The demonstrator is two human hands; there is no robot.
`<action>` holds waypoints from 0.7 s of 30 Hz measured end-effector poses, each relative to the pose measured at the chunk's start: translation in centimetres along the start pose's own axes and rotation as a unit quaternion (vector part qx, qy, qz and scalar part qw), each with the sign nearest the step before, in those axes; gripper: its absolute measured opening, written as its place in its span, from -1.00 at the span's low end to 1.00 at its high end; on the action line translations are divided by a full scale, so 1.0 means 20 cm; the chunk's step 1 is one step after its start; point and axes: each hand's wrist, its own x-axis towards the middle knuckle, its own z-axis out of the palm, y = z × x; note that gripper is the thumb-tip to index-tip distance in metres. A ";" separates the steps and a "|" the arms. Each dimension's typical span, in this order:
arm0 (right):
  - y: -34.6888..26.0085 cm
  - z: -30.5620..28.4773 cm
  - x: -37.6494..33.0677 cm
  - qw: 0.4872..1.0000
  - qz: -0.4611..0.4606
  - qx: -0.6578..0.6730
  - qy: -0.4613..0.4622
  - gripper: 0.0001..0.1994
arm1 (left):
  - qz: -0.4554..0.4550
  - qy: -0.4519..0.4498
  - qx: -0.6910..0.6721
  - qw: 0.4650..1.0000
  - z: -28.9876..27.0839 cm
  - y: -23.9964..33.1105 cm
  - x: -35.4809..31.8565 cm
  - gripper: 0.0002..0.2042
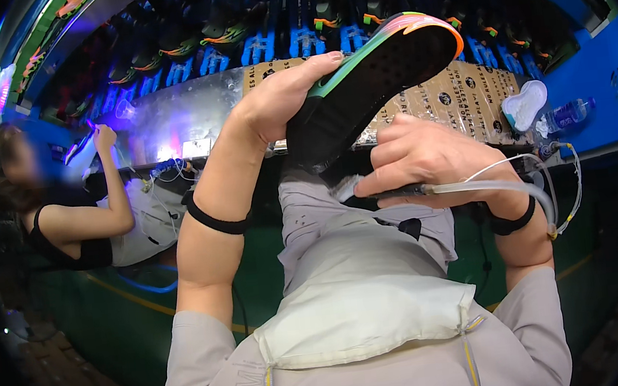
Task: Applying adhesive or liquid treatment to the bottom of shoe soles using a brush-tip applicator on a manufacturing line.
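My left hand (288,97) grips a shoe sole (369,85) at its near end, tilted over the bench edge. Its broad face is black with small dots, while the rim runs from green to orange at the far end. Closed round the black handle of a brush (403,192), my right hand (434,161) is just below and right of the sole. Pale bristles (346,188) show at the brush's tip, apart from the sole. From the handle a clear hose (504,186) leads off past my right wrist.
Printed brown paper (465,105) covers part of the metal bench (194,107). A white sole-shaped piece (524,105) and a plastic bottle (570,114) lie at the right. Beyond, shoes stand on blue racks (256,48). A co-worker (78,217) sits left, holding a sole.
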 end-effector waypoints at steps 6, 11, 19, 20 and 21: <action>0.04 0.05 0.00 0.998 -0.001 -0.042 0.039 -0.67 | -0.015 0.028 0.008 0.999 0.03 0.03 -0.02 -0.64; -0.03 0.01 -0.03 0.993 0.018 0.097 0.069 -0.72 | 0.017 -0.008 -0.026 0.999 -0.04 -0.02 -0.02 -0.65; -0.06 0.19 -0.03 0.976 0.112 0.076 0.172 -0.73 | 0.056 -0.030 -0.079 0.995 -0.05 -0.06 0.00 -0.49; -0.07 0.18 -0.04 0.975 0.113 0.077 0.174 -0.73 | 0.053 -0.029 -0.078 0.995 -0.06 -0.07 -0.01 -0.49; -0.07 0.16 -0.06 0.955 0.159 0.189 0.163 -0.74 | 0.061 -0.044 -0.067 0.995 -0.07 -0.08 -0.01 -0.46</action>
